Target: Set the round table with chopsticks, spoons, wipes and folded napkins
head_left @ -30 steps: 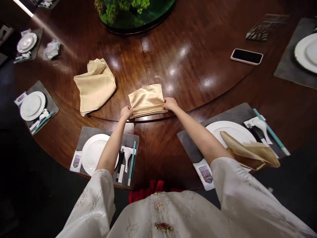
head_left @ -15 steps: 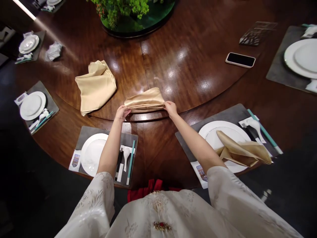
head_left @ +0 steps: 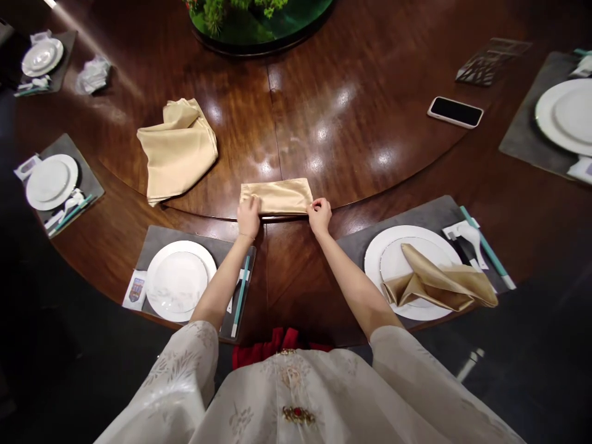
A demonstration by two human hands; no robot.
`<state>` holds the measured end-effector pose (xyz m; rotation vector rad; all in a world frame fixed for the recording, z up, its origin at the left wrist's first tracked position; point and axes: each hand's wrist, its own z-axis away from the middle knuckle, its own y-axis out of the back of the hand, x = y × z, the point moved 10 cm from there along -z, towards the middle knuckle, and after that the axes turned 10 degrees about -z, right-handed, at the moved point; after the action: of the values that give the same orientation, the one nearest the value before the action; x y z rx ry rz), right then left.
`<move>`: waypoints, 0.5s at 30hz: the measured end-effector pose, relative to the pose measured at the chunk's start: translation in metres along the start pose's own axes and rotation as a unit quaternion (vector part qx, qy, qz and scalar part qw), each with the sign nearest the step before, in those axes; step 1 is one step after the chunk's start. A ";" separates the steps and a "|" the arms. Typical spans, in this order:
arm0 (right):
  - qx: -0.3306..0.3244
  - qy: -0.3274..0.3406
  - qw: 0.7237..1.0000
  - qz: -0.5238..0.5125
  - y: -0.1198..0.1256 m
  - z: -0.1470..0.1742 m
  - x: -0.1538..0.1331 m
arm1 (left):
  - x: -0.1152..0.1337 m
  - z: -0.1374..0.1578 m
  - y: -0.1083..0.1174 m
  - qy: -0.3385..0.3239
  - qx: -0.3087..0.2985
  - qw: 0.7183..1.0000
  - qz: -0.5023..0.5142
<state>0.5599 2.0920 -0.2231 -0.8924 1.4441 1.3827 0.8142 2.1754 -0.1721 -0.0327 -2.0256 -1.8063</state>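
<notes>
A gold satin napkin (head_left: 285, 195), folded into a flat oblong, lies at the near edge of the wooden turntable. My left hand (head_left: 249, 217) is closed over its left end, with the fingertips partly hidden. At the right near corner, my right hand (head_left: 319, 217) pinches the cloth between thumb and finger. Farther left, a second gold napkin (head_left: 180, 148) lies loosely folded on the turntable. Another, darker gold napkin (head_left: 439, 283), folded into a pointed shape, rests on the white plate (head_left: 374, 262) to the right.
Near my left forearm, a white plate (head_left: 178, 280) sits on a grey placemat (head_left: 157, 237) with green-ended chopsticks (head_left: 241, 296). A phone (head_left: 456, 112) and a metal openwork holder (head_left: 478, 68) lie at the right. A planted centrepiece (head_left: 259, 24) stands at the back. More place settings line the edge.
The napkin's raised far part has come down flat into an even oblong. My left hand has moved right and onto the cloth. The view has shifted slightly.
</notes>
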 end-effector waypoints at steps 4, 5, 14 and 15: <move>-0.001 0.008 1.000 0.012 0.003 0.000 -0.013 | 0.058 0.025 -0.032 -0.128 -0.044 0.990 -0.040; -0.006 0.009 1.000 0.013 0.002 0.001 -0.020 | 0.062 0.029 -0.038 -0.125 -0.045 0.990 -0.043; -0.174 0.015 0.984 -0.037 -0.115 0.036 -0.104 | 0.037 0.025 -0.063 -0.106 -0.087 0.989 0.060; -0.190 0.015 0.981 -0.033 -0.134 0.043 -0.109 | 0.034 0.024 -0.066 -0.102 -0.102 0.987 0.064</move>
<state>0.7258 2.1104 -0.1613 -1.1949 1.1778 1.6297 0.7569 2.1792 -0.2245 -0.4143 -1.9109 -1.9876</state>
